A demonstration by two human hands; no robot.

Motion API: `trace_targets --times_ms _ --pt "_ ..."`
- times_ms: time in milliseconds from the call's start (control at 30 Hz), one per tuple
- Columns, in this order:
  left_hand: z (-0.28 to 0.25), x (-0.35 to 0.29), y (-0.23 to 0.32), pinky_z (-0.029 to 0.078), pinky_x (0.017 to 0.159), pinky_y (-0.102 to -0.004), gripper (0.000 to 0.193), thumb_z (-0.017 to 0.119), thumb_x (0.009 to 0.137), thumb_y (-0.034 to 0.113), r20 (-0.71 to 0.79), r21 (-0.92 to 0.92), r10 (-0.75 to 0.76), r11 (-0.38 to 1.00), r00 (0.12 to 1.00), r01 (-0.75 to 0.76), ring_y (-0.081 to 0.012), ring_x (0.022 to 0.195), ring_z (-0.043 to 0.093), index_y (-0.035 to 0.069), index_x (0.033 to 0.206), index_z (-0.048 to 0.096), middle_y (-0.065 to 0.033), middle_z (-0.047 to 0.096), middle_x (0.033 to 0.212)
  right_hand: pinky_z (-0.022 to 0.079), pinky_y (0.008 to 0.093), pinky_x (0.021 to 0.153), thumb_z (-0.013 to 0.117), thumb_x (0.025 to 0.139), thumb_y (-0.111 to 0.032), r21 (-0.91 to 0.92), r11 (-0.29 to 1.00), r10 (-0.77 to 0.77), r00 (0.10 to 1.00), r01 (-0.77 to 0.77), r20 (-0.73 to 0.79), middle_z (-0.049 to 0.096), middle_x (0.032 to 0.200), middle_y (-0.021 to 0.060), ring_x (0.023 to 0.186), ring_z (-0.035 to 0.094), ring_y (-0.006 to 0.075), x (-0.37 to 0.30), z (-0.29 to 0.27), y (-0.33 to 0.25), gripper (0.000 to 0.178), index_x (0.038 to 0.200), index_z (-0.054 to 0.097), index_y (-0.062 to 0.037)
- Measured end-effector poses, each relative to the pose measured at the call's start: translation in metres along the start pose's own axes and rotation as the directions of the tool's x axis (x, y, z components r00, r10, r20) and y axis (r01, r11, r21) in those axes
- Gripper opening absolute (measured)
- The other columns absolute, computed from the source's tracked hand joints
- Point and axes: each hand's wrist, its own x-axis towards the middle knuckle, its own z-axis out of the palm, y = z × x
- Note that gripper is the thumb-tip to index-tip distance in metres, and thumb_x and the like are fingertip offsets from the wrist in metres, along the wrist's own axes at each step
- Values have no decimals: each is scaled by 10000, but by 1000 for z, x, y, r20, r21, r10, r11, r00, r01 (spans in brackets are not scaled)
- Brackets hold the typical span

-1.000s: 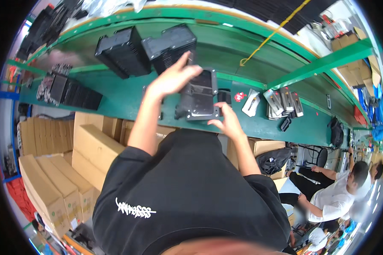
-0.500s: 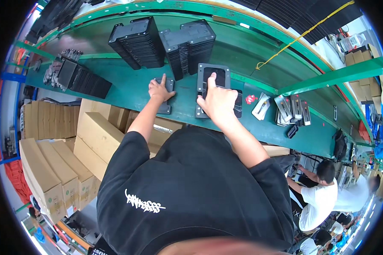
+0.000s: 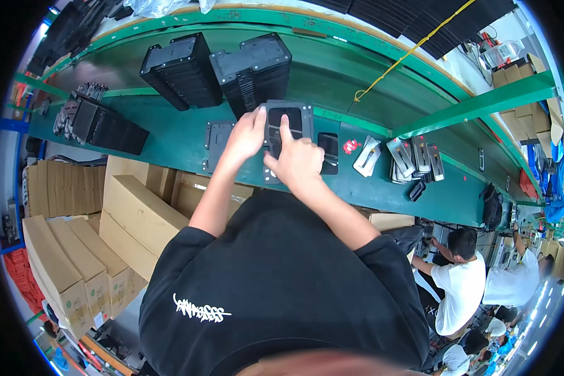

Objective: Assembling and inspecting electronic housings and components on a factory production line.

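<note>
Across the left chest of the black shirt (image 3: 282, 263) runs a white print (image 3: 199, 309) in scrawled lettering; at near left, the cartons (image 3: 75, 307) carry small green marks, too tiny to read.

At the middle of the green bench (image 3: 175, 141) lies a black plate (image 3: 307, 119) with a glossy dark panel (image 3: 296, 123) over it. The right hand (image 3: 299, 161) has its index finger stretched onto the panel, its thumb spread to the left and its other fingers curled. The left hand (image 3: 247, 135) has its fingers close together along the plate's left edge; whether they pinch it cannot be told.

Just left of that lies a second plate (image 3: 215, 145), and to the right a dark slab (image 3: 329, 153). Beyond, on the far side, stand two black stacks (image 3: 254, 69). Farther right are a red scrap (image 3: 351, 146) and metal parts (image 3: 401, 156).
</note>
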Motion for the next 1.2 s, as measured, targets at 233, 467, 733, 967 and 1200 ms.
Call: trace_targets --times_ms 233,467,733,967,1200 --pt "24 -13 -5 391 1137 -407 559 445 1068 300 -283 61 234 972 930 -226 -405 1354 509 -50 1503 416 -276 519 1456 570 429 571 645 821 -652 -21 1000 -11 998 13 61 709 737 137 642 717 284 -1 -14 -2 974 1587 339 -135" --pt "38 7 -24 396 1120 -372 534 423 1090 292 -313 206 295 949 903 -238 -349 1353 528 -7 1532 400 -256 542 1447 570 420 540 648 823 -632 -72 997 -19 1000 18 -3 700 678 104 586 707 286 11 -5 1 992 1570 338 -59" --pt "33 6 -17 448 1050 -357 610 416 1089 364 -167 -156 137 974 976 -163 -366 1253 615 29 1586 300 -281 631 1317 586 431 556 674 821 -521 80 992 -98 994 93 56 705 678 106 594 718 284 17 -7 12 935 1527 354 2" --pt "34 4 -14 427 1068 -354 608 401 1096 378 -175 -94 143 982 974 -161 -320 1278 592 19 1580 316 -260 610 1363 598 446 568 682 814 -483 96 989 -114 993 114 -15 703 673 120 593 719 306 14 -4 15 932 1519 347 27" --pt "36 5 -25 483 992 -382 632 408 1077 409 -236 -25 201 977 951 -212 -394 1181 652 34 1578 324 -293 668 1238 611 438 583 698 804 -476 79 994 -79 997 81 -23 689 638 121 582 717 313 13 -4 8 971 1549 311 14"
